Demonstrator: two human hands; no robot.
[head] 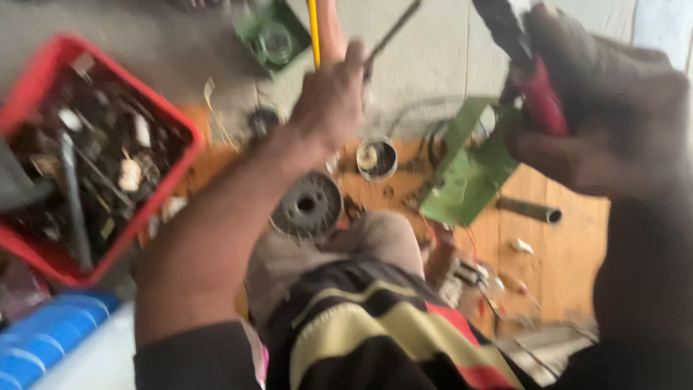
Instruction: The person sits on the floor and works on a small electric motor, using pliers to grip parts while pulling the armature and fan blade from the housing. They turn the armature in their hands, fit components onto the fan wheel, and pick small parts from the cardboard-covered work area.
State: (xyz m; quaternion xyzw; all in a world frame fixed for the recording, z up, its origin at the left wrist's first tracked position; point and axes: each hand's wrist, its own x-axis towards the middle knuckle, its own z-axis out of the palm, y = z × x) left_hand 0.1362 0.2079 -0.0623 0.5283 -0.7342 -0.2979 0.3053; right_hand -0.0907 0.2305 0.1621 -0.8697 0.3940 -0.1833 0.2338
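— Grey concrete floor (433,58) up top, an orange wooden board (570,253) below it, all blurred. What lies about?

— On the left, a red crate (155,115) of scrap parts; a dark toothed wheel (307,207) sits near the knee, and a small round can (377,158) just beyond it.

— And the hands?

— Left hand (332,94) is raised, fingers curled around a thin dark rod (393,32), beside a yellow stick (313,29). Right hand (606,123) is closed on red-handled pliers (538,94), held just above a green metal housing (469,170) that rests on the board.
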